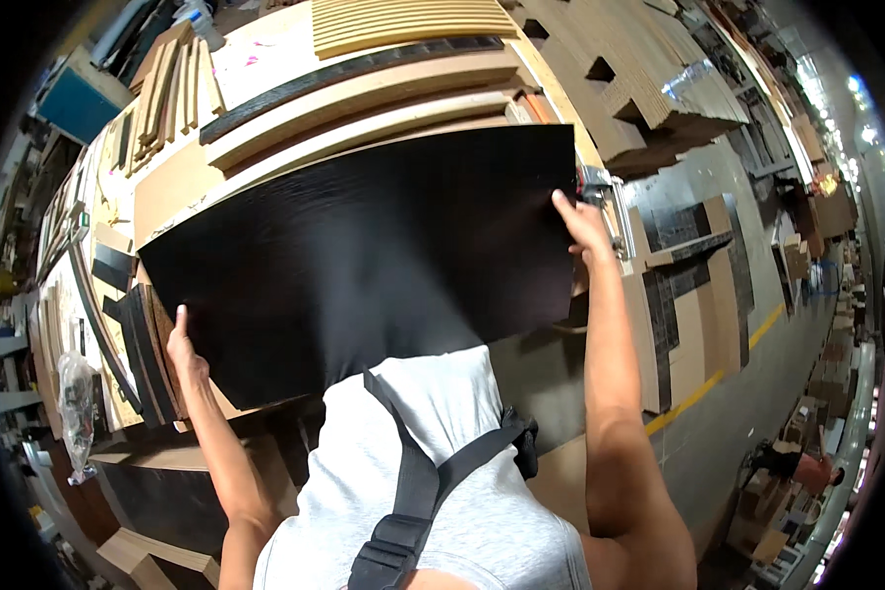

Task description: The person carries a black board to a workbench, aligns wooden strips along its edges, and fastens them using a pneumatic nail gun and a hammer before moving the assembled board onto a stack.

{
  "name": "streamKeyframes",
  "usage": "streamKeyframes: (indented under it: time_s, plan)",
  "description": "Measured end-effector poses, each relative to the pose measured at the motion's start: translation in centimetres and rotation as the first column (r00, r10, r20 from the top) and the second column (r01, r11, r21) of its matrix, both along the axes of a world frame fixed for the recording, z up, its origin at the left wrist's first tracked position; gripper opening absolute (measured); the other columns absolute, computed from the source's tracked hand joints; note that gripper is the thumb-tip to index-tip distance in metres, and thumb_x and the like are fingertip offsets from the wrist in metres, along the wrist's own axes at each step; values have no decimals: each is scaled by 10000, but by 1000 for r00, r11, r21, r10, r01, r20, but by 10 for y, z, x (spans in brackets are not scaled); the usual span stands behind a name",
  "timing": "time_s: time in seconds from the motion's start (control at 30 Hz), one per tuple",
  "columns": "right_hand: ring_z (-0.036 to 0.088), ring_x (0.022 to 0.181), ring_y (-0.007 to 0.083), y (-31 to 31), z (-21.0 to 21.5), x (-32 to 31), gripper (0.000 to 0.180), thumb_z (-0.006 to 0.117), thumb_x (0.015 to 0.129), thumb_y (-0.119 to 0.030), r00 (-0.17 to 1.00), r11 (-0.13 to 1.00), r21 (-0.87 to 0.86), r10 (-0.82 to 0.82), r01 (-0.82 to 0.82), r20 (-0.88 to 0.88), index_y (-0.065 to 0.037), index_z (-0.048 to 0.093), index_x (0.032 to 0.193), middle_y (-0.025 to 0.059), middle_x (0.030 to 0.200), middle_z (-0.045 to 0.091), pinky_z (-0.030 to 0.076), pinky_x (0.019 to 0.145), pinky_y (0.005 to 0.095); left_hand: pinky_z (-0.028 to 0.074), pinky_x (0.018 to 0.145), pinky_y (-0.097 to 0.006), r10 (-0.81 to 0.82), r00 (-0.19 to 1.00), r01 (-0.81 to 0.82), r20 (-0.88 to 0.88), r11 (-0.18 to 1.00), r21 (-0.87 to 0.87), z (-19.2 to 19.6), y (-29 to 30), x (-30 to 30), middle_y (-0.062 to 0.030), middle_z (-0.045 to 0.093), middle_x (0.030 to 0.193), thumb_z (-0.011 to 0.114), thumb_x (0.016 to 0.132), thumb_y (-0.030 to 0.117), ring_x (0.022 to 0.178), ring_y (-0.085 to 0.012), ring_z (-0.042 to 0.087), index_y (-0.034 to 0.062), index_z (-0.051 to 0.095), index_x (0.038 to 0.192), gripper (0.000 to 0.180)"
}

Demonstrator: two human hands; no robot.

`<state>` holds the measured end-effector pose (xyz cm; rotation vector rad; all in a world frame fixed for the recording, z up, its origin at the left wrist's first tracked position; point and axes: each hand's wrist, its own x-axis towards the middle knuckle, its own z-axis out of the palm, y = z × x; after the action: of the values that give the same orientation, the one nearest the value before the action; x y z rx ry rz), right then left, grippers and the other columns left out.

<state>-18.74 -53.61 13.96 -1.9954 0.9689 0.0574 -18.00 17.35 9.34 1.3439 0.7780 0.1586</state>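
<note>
A wide black panel (393, 236) with a slight sheen spans the space in front of my body, its near edge by my grey shirt. At its left end my left hand (184, 349) grips the edge, thumb upright along the front. My right hand (585, 228) clasps the right edge higher up, its thumb lying over the black face. The fingers of both hands are mostly behind the panel. Beyond its far edge, pale wooden strips (364, 103) and a black strip (344, 84) lie on the workbench (256, 59).
Ribbed yellowish boards (413, 25) lie at the bench's far end. Dark curved strips (147, 354) sit left of the panel, near a clear plastic bag (76, 398). Brown board stacks (649, 88) stand at right, with black-and-tan panels (693, 305) below them. Another person (811, 472) is far off at lower right.
</note>
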Motion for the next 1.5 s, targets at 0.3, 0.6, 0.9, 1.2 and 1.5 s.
streamKeyframes:
  time_s: [0.3, 0.6, 0.9, 1.2, 1.5]
  plan:
    - [647, 1092, 308, 13, -27, 30, 637, 758, 842, -446, 984, 990, 14, 140, -139, -113, 14, 621, 1261, 188, 1232, 651, 540, 852, 446, 249, 1186, -458, -177, 944, 228, -279, 960, 161, -41, 17, 5, -196, 444, 1525, 654, 921, 486, 1431, -332, 381, -20, 450, 1462, 768]
    - [675, 905, 242, 21, -74, -88, 399, 726, 844, -342, 987, 970, -183, -156, 160, 39, 12, 723, 1028, 153, 915, 712, 506, 825, 400, 300, 1174, -398, -183, 872, 422, -454, 752, 507, -56, -13, -53, -242, 407, 1532, 648, 957, 310, 1429, -339, 392, -45, 346, 1505, 720]
    - [524, 1247, 315, 94, -59, -136, 772, 708, 889, -240, 869, 775, 445, -494, 448, -15, 15, 338, 1517, 204, 1428, 488, 502, 959, 455, 291, 1178, -417, -218, 873, 457, -436, 675, 579, -53, -52, -66, -237, 396, 1530, 686, 915, 377, 1426, -346, 378, -25, 399, 1487, 756]
    - [384, 1370, 407, 62, -70, -115, 861, 736, 843, -334, 846, 664, 657, -527, 356, 75, -34, 317, 1532, 203, 1518, 351, 453, 1020, 533, 323, 1160, -459, -232, 895, 402, -381, 791, 461, -52, -69, -52, -239, 350, 1493, 737, 863, 438, 1398, -382, 379, 52, 473, 1459, 758]
    - [421, 1282, 395, 42, -76, -94, 764, 746, 838, -316, 808, 593, 718, -585, 364, 73, -111, 393, 1484, 68, 1079, 492, 441, 1024, 559, 295, 1172, -474, -224, 831, 475, -510, 762, 440, -33, -95, -29, -248, 305, 1530, 729, 833, 506, 1437, -385, 319, 97, 429, 1500, 838]
